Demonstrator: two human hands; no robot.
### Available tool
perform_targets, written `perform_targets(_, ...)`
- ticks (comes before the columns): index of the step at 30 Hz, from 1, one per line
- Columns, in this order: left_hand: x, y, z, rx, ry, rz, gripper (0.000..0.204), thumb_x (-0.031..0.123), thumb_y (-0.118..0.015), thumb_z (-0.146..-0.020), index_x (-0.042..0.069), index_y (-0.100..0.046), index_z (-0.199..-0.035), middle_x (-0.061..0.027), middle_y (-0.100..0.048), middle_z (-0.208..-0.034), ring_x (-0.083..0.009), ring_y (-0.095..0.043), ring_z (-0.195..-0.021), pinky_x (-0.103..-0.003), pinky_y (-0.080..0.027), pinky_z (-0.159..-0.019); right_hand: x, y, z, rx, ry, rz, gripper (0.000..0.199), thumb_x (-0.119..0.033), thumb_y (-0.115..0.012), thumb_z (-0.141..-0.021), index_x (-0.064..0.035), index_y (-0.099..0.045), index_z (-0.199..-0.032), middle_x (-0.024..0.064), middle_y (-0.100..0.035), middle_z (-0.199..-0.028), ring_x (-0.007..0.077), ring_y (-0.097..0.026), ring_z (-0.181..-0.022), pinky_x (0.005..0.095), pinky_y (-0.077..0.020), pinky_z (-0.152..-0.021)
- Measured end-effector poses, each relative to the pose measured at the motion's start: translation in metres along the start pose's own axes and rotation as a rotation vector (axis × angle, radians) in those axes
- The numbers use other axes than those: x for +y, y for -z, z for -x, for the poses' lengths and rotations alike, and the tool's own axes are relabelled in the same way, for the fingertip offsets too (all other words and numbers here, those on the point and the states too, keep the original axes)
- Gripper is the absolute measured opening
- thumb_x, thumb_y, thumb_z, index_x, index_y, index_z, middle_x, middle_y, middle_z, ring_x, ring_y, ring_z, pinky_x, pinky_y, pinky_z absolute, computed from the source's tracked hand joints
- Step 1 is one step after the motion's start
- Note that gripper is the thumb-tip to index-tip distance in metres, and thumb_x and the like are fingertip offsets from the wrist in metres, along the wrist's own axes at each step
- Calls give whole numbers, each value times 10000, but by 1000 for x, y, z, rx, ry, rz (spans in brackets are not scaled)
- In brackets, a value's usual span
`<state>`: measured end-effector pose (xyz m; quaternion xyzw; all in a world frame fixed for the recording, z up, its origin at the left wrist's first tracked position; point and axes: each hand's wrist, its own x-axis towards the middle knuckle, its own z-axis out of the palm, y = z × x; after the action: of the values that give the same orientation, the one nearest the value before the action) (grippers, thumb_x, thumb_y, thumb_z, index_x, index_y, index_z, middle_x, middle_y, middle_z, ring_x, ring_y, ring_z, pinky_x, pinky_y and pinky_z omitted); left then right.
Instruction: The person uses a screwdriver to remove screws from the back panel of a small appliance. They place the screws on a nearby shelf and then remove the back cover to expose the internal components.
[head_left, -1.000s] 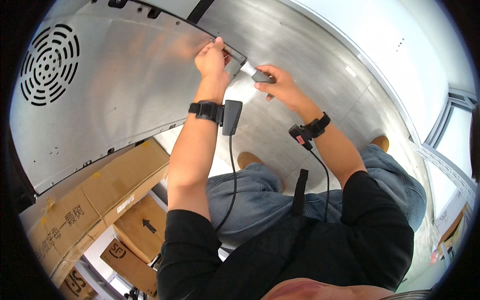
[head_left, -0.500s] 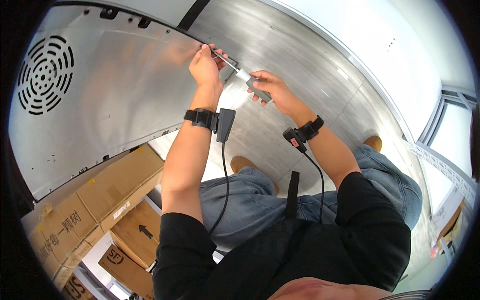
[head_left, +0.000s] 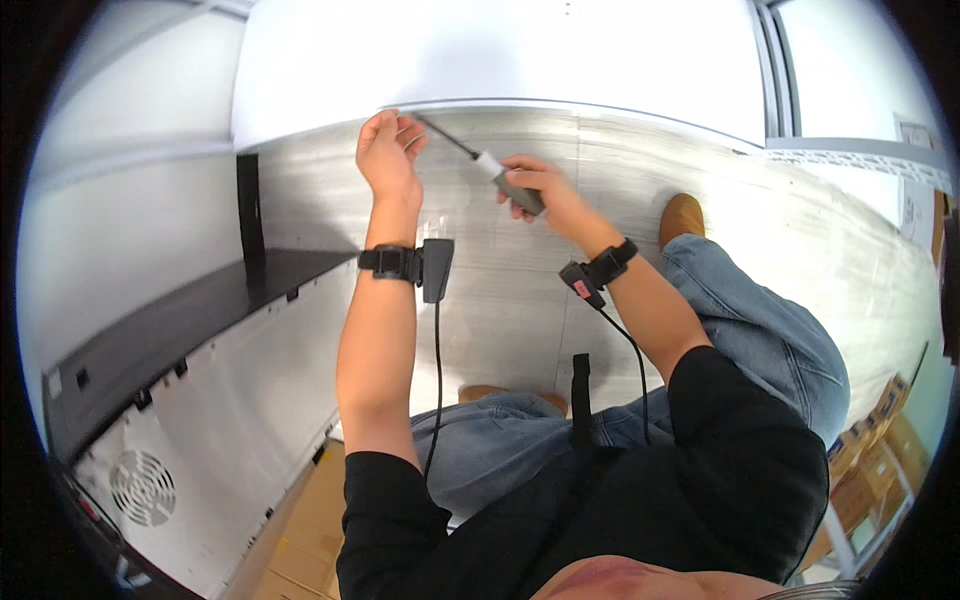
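My right hand (head_left: 548, 196) is wrapped round the grey handle of a screwdriver (head_left: 489, 165) with a white collar and a thin dark shaft. The shaft points up and left, its tip close to the fingers of my left hand (head_left: 390, 160). Those left fingers are curled, thumb and forefinger together; whatever may be between them is too small to make out. Both hands are over the floor, apart from the metal cabinet (head_left: 260, 400) at the lower left. That cabinet has a round slotted vent (head_left: 143, 487) and a dark edge strip (head_left: 200, 310).
A cardboard box (head_left: 305, 525) lies beside the cabinet at the lower left. A large white panel (head_left: 500, 50) stands across the far side of the grey floor (head_left: 500, 225). More cardboard boxes (head_left: 880, 470) are at the right. Cables run from both wrist straps.
My view has swung to the right, so the cabinet now lies lower left. Both hands have come away from the cabinet's edge, the right still holding the screwdriver.
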<state>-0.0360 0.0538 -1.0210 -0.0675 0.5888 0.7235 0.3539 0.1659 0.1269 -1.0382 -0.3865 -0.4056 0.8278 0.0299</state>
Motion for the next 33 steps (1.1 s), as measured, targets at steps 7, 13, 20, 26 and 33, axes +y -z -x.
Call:
perform_targets(7,-27,-55,-45,-199,-64,-273,156,124,-585,-895,1,-651,-965,-9,-577,-764,-100,-519,-654,-222,-451,-611,-5,23,2,353,159,-85,210,-189,-483,-915,-55,-544,-1065,86,-633,-790,129,-565,-544,235,-395,-425)
perform_targets(13,-62,-75,-66,-201,-407,-598,143,129,-619,-854,20,-678,-925,-50,-642,-817,-166,-563,-686,-288,-464,-628,-3,24,0,408,214,-107,213,-205,-478,-929,-58,-545,-1068,80,-631,-781,124,-553,-536,231,-389,-426)
perform_targets(20,-74,-79,-87,-93,-542,-894,118,168,-629,-831,97,-706,-886,-37,-653,-867,-222,-560,-875,-350,-470,-758,-1,32,-6,361,199,-118,232,-204,-494,-925,-52,-541,-1094,84,-628,-789,132,-553,-540,251,-388,-445)
perform_targets(26,-80,-84,-87,-48,-635,-938,122,179,-637,-823,131,-717,-902,0,-646,-876,-225,-551,-911,-352,-472,-760,-4,34,-9,335,182,-117,239,-212,-481,-931,-49,-549,-1092,79,-625,-790,130,-546,-541,257,-384,-452)
perform_targets(33,-78,-67,-79,-38,-518,-753,169,181,-643,-848,57,-704,-945,-48,-650,-836,-158,-593,-718,-296,-486,-672,0,34,-15,267,155,-85,238,-219,-484,-930,-53,-552,-1085,76,-626,-792,128,-551,-549,259,-382,-453)
